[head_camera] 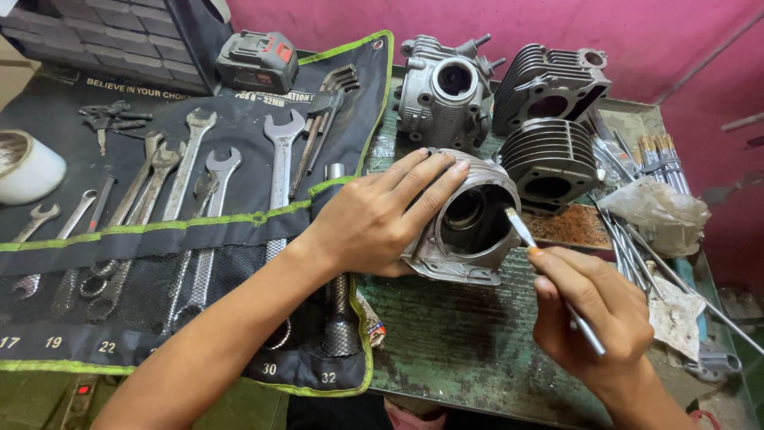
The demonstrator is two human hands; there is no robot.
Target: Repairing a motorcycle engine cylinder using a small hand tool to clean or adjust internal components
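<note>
The cylinder (465,219) lies on its side on the green worn bench (461,334), its bore facing right. The left hand (374,215) is closed over its top and holds it. The right hand (593,306) pinches a thin brush (549,275), the tip at the bore's edge. Behind stand three more engine parts (549,87). Left lies a black tool roll (159,239) with wrenches (278,151). The wall (637,32) is pink.
</note>
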